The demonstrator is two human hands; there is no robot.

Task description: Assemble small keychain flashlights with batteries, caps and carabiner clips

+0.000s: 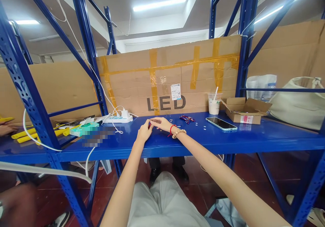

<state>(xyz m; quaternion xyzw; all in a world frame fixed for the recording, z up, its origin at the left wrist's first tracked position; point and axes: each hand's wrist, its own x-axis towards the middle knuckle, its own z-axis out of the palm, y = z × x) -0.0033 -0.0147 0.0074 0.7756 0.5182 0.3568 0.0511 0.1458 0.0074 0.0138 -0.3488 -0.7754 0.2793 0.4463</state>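
Both my hands rest on the blue shelf top [254, 137], close together near its middle. My left hand [144, 131] has its fingers curled around a small red and dark piece [149, 125], too small to make out. My right hand [162, 123] reaches across with fingertips meeting the same piece. A red string and a bead bracelet [178, 132] circle my right wrist. Tiny pale parts [204, 128] lie scattered on the blue surface to the right, near a small red and blue bundle [187, 119].
A phone [221, 123] lies face up right of my hands. Behind it stand a plastic cup with a straw [214, 104] and an open cardboard box [245, 111]. A white power strip [118, 118] with cables sits at left. Taped cardboard [167, 81] walls the back. Yellow tools [25, 134] lie far left.
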